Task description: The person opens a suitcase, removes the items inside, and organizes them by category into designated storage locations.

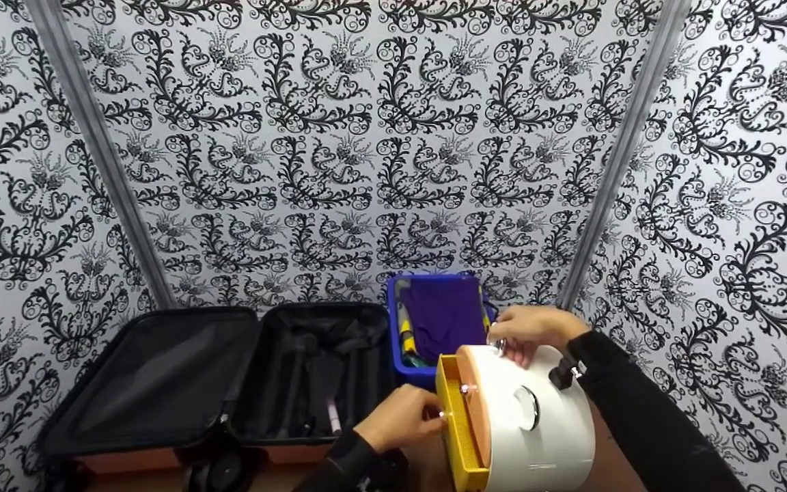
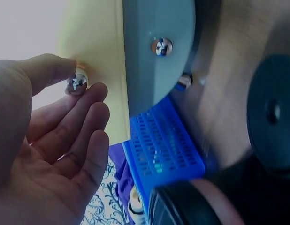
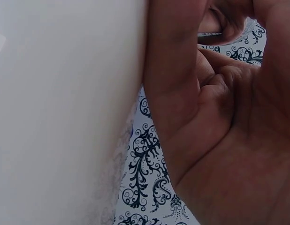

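Observation:
A white, round-backed drawer box (image 1: pixel 550 424) stands at the right in the head view, its front facing left. Its yellow drawer (image 1: pixel 458 424) is partly pulled out. My left hand (image 1: pixel 404 417) is at the drawer's front; in the left wrist view its thumb and fingers pinch the shiny round knob (image 2: pixel 77 83). Another metal knob (image 2: pixel 162 47) shows on the box's front beside the drawer. With curled fingers, my right hand (image 1: pixel 537 328) holds the metal handle (image 1: pixel 501 346) at the box's top. In the right wrist view the palm lies alongside the white shell (image 3: pixel 65 93), with the handle mostly hidden.
An open black suitcase (image 1: pixel 154 383) lies at the left, a small pink tube (image 1: pixel 333 415) in its right half. Behind the box is a blue basket (image 1: pixel 391 321) holding folded purple cloth (image 1: pixel 445 314). Patterned walls (image 1: pixel 380 137) enclose the table.

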{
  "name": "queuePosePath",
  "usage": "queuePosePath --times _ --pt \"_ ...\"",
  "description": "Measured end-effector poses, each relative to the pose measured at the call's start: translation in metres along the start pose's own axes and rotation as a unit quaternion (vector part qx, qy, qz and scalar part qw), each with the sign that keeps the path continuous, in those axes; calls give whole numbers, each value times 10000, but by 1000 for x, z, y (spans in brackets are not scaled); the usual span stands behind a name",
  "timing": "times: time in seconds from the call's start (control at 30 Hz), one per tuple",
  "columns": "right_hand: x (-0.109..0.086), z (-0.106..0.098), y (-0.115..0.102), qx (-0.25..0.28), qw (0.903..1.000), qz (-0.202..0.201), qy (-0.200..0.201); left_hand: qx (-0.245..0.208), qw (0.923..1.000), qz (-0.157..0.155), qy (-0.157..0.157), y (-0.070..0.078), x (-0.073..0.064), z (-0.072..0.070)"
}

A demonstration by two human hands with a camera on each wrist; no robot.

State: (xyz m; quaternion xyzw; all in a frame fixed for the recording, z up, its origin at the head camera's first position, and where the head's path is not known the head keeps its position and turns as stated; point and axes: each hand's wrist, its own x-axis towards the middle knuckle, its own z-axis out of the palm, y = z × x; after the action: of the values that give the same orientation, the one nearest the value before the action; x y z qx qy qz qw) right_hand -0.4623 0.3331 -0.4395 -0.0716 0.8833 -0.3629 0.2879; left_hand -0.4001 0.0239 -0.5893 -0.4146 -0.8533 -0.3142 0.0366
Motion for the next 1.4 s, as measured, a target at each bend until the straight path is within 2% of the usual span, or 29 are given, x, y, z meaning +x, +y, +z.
queuePosePath --times 0.17,0.37,0.57,0.77,0.97,1.07,1.13,1.2,1.3,1.4 --pt "0 0 1 12 10000 -30 -31 -115 9997 -185 -56 -8 -10 -9" --pt "1 0 1 -18 10000 -67 -71 -205 9994 -254 -73 -17 -20 -20" --pt "1 2 0 55 10000 39 -21 -405 9984 -392 -79 -26 -29 -25" --pt "3 4 0 112 9999 96 -15 -470 9974 -526 -118 -32 -33 -27" --pt "4 4 -1 97 9999 60 -65 -405 9978 -484 -190 -35 -36 -32" --pt "3 3 0 94 9999 52 -90 -377 9979 -443 -268 -36 -36 -38" --pt "2 1 -1 71 9999 43 -80 -311 9981 -488 -194 -38 -35 -44" --pt "1 0 -2 55 10000 33 -50 -153 9981 -597 4 -41 -33 -52" --pt "-1 0 -3 30 10000 45 -11 221 9950 -939 240 -48 -32 -65" --pt "-1 0 -3 26 10000 72 6 597 9885 -1377 195 -61 -33 -76"
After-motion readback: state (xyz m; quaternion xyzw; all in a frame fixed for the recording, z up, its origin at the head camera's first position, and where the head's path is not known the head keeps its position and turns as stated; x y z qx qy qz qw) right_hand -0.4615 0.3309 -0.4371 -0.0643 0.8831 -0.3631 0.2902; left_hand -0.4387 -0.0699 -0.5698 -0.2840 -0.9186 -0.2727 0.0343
